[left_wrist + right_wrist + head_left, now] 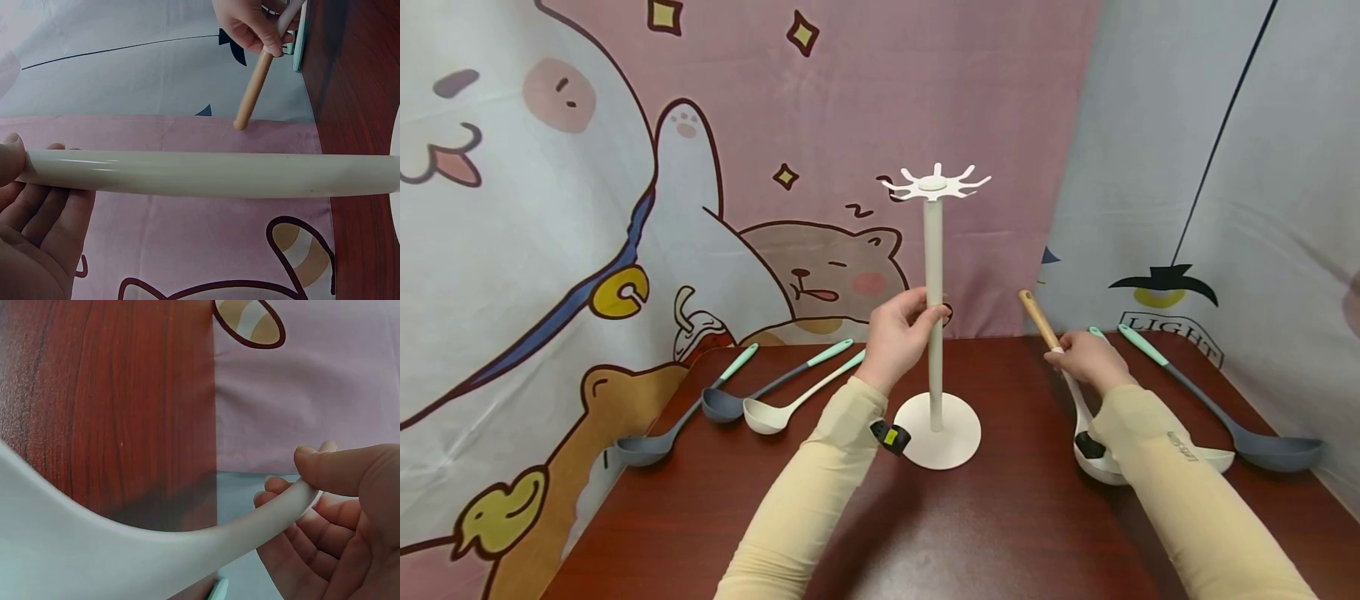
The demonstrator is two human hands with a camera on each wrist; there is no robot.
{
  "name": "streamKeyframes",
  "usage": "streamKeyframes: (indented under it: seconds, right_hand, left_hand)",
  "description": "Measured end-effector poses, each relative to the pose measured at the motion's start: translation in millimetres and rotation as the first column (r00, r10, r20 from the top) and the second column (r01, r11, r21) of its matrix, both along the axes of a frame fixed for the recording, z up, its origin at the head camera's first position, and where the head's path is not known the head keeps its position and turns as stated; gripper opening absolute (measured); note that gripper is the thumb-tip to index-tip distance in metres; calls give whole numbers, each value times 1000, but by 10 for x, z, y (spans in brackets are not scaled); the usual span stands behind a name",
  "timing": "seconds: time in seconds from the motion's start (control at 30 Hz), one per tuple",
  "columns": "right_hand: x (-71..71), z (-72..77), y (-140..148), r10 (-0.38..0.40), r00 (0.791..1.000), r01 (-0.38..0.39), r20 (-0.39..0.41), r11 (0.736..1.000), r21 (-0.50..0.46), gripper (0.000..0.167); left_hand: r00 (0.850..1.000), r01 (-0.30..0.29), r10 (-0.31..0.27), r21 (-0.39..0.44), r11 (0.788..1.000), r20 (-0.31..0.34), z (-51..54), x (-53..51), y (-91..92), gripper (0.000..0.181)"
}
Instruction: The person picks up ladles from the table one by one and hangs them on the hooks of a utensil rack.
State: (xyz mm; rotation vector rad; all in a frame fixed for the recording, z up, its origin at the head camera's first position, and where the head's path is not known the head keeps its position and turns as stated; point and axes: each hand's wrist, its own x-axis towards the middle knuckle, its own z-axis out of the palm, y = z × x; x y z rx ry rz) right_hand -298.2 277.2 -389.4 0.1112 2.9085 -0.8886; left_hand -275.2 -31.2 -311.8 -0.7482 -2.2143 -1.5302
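A white utensil stand, with a round base and a ring of hooks on top, stands upright on the table. My left hand grips its pole about midway up; thumb and fingers show around the pole in the left wrist view. To the right, my right hand pinches a white ladle where the wooden handle meets the white shank. That handle points up and toward the back. The ladle's bowl is low over the table, partly hidden by my wrist; whether it touches the table I cannot tell.
Left of the stand lie two grey ladles and a white ladle, all with mint handles. On the right, another grey ladle lies beside a partly hidden white one. Printed curtains hang behind the table.
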Motion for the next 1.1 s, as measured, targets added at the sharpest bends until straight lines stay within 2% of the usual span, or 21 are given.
streamKeyframes:
  seconds: [0.3, 0.63, 1.1]
  right_hand:
    - [59, 51, 3, 37, 995, -40, -88, 999, -30, 36]
    - [101, 100, -33, 20, 987, -31, -161, 998, -63, 38]
    - [134, 164, -122, -15, 960, -28, -278, 989, -147, 38]
  left_hand:
    - [1000, -1, 1, 2, 1000, -2, 0, 10, 3, 15]
    - [1000, 4, -4, -2, 1000, 4, 3, 12, -3, 15]
    - [1000, 2, -2, 2, 1000, 0, 1, 14, 1, 16]
